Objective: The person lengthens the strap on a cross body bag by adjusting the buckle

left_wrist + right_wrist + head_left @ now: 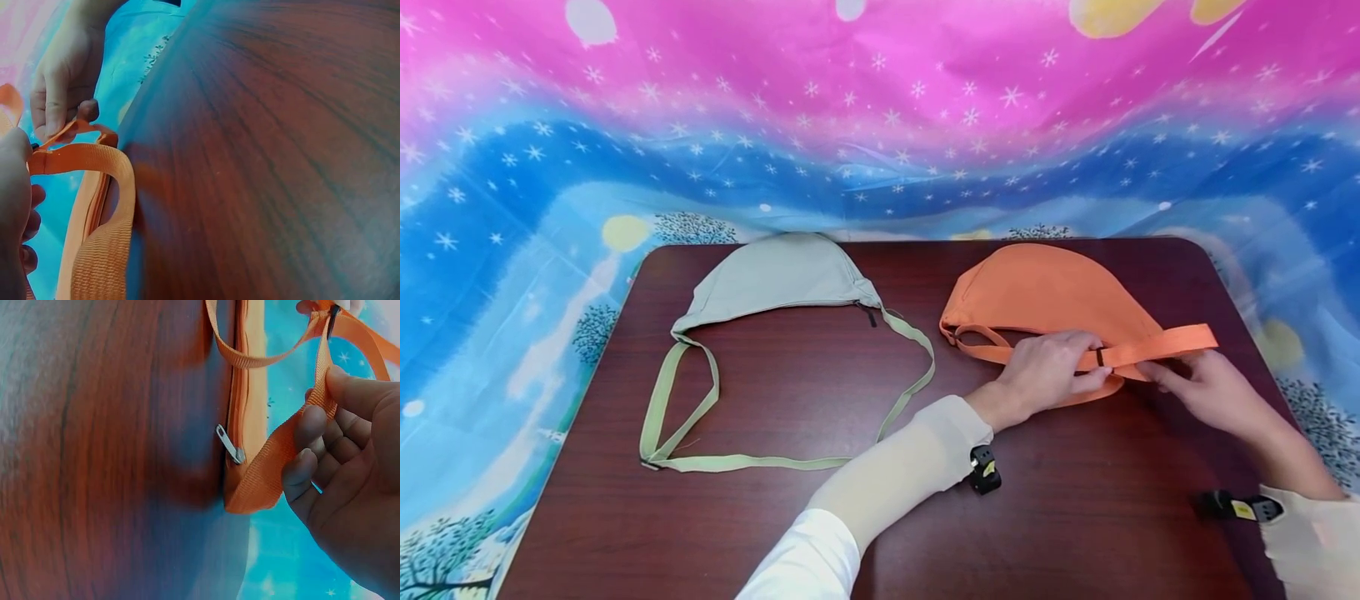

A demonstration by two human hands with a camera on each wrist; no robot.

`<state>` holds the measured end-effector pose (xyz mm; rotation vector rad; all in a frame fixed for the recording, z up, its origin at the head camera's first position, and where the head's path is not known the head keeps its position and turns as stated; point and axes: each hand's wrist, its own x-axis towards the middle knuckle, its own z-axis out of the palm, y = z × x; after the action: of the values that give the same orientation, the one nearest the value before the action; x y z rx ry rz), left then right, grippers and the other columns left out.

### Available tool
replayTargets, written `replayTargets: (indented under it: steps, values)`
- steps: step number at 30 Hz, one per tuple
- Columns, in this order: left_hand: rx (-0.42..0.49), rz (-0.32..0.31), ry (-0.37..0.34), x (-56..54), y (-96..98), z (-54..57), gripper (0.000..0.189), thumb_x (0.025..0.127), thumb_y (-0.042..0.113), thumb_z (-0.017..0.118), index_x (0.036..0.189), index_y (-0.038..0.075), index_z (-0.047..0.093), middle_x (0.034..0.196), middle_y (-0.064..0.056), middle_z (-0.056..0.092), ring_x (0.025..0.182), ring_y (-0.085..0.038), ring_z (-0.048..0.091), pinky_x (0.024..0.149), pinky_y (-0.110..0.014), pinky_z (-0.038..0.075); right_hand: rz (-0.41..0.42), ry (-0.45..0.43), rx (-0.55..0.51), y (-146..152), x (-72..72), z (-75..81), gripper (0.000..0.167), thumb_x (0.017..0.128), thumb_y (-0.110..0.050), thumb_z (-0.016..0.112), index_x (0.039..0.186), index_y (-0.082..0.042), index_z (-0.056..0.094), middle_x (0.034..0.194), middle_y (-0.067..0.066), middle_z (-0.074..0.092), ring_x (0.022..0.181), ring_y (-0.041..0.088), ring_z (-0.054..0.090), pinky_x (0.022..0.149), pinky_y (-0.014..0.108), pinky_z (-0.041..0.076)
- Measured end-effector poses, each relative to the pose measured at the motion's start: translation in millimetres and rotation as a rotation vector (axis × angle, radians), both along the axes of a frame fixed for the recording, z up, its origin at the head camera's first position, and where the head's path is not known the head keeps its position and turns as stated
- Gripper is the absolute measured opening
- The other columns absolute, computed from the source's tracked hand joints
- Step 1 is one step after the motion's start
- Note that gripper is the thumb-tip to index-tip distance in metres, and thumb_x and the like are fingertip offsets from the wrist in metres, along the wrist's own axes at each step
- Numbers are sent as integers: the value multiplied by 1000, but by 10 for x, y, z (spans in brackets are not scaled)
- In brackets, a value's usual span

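Note:
An orange sling bag (1052, 292) lies at the right of the table, its strap lifted off the tabletop in front. My left hand (1052, 375) pinches the orange strap (94, 159) at a dark slider buckle (1101, 357). To its right, my right hand (1210, 387) pinches the strap between thumb and fingers, near the bag's right end. In the right wrist view the strap (269, 469) runs from that hand down to the bag's corner, beside a metal zipper pull (229, 445). A loop of strap stands up above the right hand.
A pale grey-green sling bag (782, 279) lies at the left of the dark wood table (760, 533), its light green strap (760, 462) spread in a loop towards the front. A patterned pink and blue cloth (880, 150) hangs behind the table.

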<state>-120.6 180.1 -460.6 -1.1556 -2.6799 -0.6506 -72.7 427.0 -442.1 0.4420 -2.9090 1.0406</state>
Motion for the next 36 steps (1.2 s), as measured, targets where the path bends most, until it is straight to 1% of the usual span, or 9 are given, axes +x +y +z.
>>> replayTargets:
  steps: [5, 7, 10, 15, 18, 20, 25, 31, 36]
  values:
    - [37, -17, -24, -32, -36, 33, 35, 101, 49, 59, 124, 22, 65, 103, 16, 65, 71, 5, 53, 54, -11, 38, -64, -42, 32, 60, 33, 54, 4, 101, -10, 63, 104, -10, 66, 80, 5, 61, 66, 10, 50, 55, 23, 37]
    - [61, -23, -25, -42, -50, 44, 34, 101, 48, 59, 122, 22, 64, 100, 15, 64, 68, 5, 51, 54, -10, 37, -81, -41, 33, 78, 37, 59, 4, 101, -10, 64, 101, -12, 67, 80, 3, 59, 66, 9, 47, 56, 24, 35]
    - [90, -23, -21, -59, -69, 59, 34, 100, 47, 61, 122, 21, 65, 102, 15, 66, 70, 6, 52, 56, -9, 38, -116, -46, 40, 108, 43, 57, 5, 101, -12, 65, 98, -16, 68, 78, 1, 56, 64, 10, 45, 57, 26, 32]
    - [118, -24, -36, -88, -127, 79, 33, 100, 45, 62, 122, 20, 66, 105, 14, 67, 72, 5, 53, 58, -9, 39, -159, -47, 57, 199, 62, 49, 7, 102, -15, 64, 96, -17, 67, 76, 0, 55, 62, 11, 43, 56, 27, 30]
    - [122, -23, -42, -104, -165, 79, 34, 99, 45, 63, 122, 20, 66, 106, 14, 67, 74, 5, 53, 60, -9, 40, -173, -44, 67, 270, 79, 29, 7, 102, -16, 64, 96, -16, 67, 75, -2, 55, 62, 10, 42, 56, 28, 29]
    - [126, -19, -40, -113, -188, 71, 35, 98, 45, 64, 122, 21, 66, 108, 13, 67, 80, 5, 56, 63, -9, 42, -175, -43, 79, 316, 84, 12, 7, 102, -16, 64, 96, -15, 67, 73, -4, 54, 60, 10, 41, 54, 28, 28]
    - [134, -18, -14, -128, -247, 77, 34, 98, 45, 65, 121, 20, 66, 110, 12, 68, 90, 3, 61, 69, -10, 46, -204, -35, 155, 373, 84, -17, 11, 104, -16, 61, 97, -9, 66, 71, -1, 54, 55, 11, 38, 50, 29, 28]
    - [160, -27, -56, -153, -320, 99, 33, 99, 43, 64, 122, 19, 66, 110, 10, 67, 91, 1, 61, 72, -11, 46, -280, -57, 235, 470, 127, -86, 21, 105, -21, 59, 98, -2, 65, 73, 4, 57, 56, 11, 37, 51, 29, 30]
    - [183, -16, -44, -156, -379, 125, 33, 97, 41, 67, 122, 18, 67, 110, 9, 68, 88, 1, 60, 69, -10, 45, -328, -79, 264, 568, 172, -154, 27, 106, -25, 57, 99, 0, 65, 76, 6, 59, 59, 11, 40, 52, 30, 32]
